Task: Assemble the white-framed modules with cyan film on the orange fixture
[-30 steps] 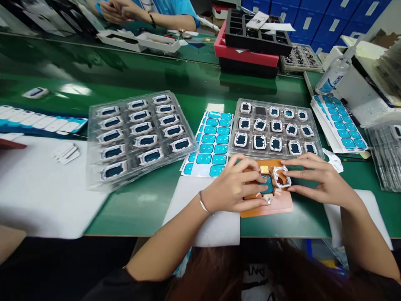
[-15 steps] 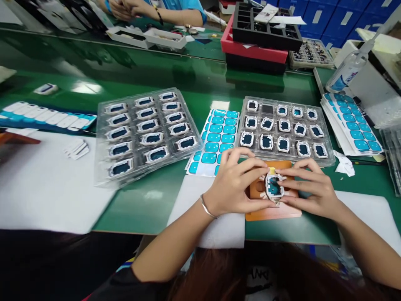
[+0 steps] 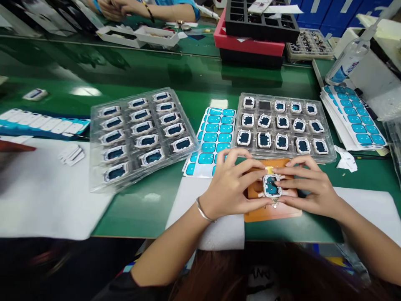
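Between my hands is a white, rounded-square watch case frame (image 3: 272, 186) with a blue-green inside, over an orange fixture (image 3: 255, 214). My left hand (image 3: 233, 179) grips its left side, thumb at the lower edge and fingers at the top by a small yellow piece (image 3: 269, 169). From the other side my right hand (image 3: 308, 186) holds it too, with one finger reaching onto the inside. Just beyond, a clear tray (image 3: 285, 158) holds rows of similar frames. A sheet of blue adhesive pieces (image 3: 210, 136) lies left of that tray.
A second clear tray (image 3: 144, 158) of frames stands to the left. White foam sheets (image 3: 46, 196) lie along the front edge. At right are stacked blue sticker sheets (image 3: 357, 117) and a pump bottle (image 3: 347, 67). Black and red bins (image 3: 250, 46) stand behind; a co-worker's hands (image 3: 115, 8) are across the bench.
The view has shifted slightly. Both my hands stay on the watch case frame, which tilts a little differently. A dark, blurred hand at the far left has moved over the foam sheet.
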Demonstrator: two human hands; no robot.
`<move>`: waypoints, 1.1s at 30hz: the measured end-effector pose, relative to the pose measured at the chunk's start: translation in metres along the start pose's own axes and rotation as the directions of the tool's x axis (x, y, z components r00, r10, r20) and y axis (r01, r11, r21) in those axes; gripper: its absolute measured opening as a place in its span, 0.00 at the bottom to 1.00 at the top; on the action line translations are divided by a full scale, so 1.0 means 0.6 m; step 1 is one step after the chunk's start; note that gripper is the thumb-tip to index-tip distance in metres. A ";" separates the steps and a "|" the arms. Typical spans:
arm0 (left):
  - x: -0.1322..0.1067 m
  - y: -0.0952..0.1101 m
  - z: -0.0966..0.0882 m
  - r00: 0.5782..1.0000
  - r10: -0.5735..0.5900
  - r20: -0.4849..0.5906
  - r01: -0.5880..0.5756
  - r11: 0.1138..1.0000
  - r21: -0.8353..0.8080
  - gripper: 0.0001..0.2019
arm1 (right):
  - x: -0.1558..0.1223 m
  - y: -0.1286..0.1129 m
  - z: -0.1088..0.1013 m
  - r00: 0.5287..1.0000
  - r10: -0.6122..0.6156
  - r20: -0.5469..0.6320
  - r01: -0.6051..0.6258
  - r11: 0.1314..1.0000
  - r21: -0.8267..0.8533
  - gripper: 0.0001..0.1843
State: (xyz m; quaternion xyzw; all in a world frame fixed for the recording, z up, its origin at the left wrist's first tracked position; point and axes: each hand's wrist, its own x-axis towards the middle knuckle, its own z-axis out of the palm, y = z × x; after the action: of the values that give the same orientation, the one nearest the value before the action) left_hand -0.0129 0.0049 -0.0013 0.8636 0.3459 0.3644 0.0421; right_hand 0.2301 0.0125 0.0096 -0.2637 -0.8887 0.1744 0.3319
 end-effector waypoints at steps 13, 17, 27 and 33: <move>-0.005 0.012 0.021 0.997 -0.012 0.080 0.030 0.975 -0.220 0.38 | -0.012 0.001 0.021 0.990 0.104 -0.099 -0.098 0.993 0.061 0.23; -0.008 0.014 0.025 0.998 -0.005 0.057 0.012 0.992 -0.125 0.43 | -0.017 0.005 0.034 0.977 0.181 -0.110 -0.137 0.936 0.325 0.28; -0.010 0.009 0.020 0.992 0.103 -0.069 -0.104 0.995 -0.002 0.30 | -0.012 0.000 0.038 0.922 0.370 0.119 -0.302 0.489 0.818 0.27; -0.007 0.014 0.015 0.985 0.162 -0.066 -0.163 0.987 -0.014 0.25 | -0.009 0.001 0.034 0.861 0.470 0.192 -0.374 0.331 0.866 0.30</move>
State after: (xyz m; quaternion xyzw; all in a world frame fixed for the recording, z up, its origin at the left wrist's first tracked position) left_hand -0.0044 -0.0024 -0.0075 0.8762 0.2720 0.3977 0.0092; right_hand 0.2199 0.0070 -0.0082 -0.2817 -0.5499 0.6753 0.4028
